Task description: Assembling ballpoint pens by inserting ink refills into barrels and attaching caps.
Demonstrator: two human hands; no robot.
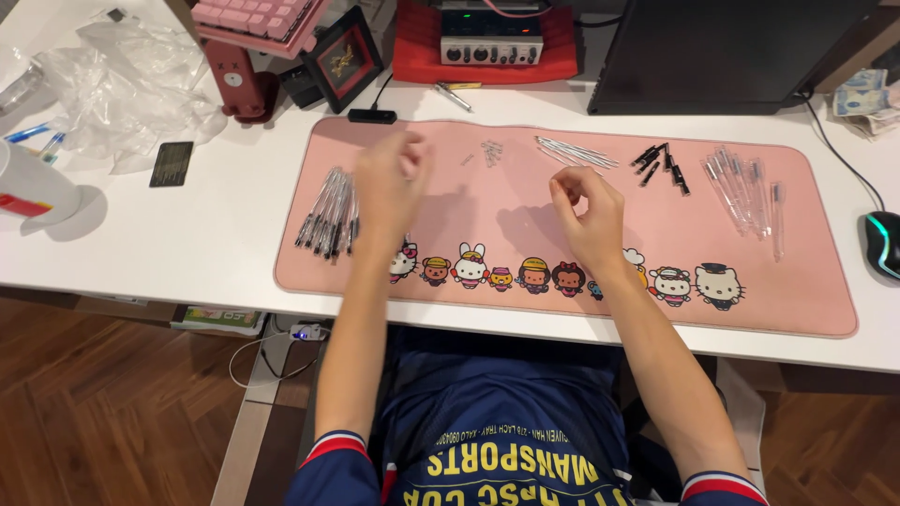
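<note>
A: Forearms come up from the near edge of the white desk (187, 248), over a pink desk mat (806, 309) with a row of cartoon animals along its front. What are the hands doing?

B: The left hand (389, 192) is blurred, raised above the mat with fingers loosely bunched; I can't tell whether it's pinching anything. The right hand (586, 215) has thumb and forefinger drawn together at the tips, the other fingers curled, but nothing shows between them, so I can't tell there either.

A: Which parts lie closest?

B: The bundle of assembled pens (330, 214) lies just to the left of the left hand, long axes running roughly near to far, tilted a little. That hand is clearly the nearer one to it.

A: And for the right?

B: Further back, the thin refills (574, 152) lie just beyond it, angled across the mat. The small springs (491, 152) sit between the two hands, toward the far edge. The black caps (661, 164) lie to its right and farther off, and the clear barrels (741, 192) are well apart, out toward the right end, near the mouse (883, 244).

A: Behind the mat?

B: A dark monitor (722, 56), an audio box on red cloth (492, 47), a pink keyboard (258, 21) and crumpled clear plastic (122, 84)
</note>
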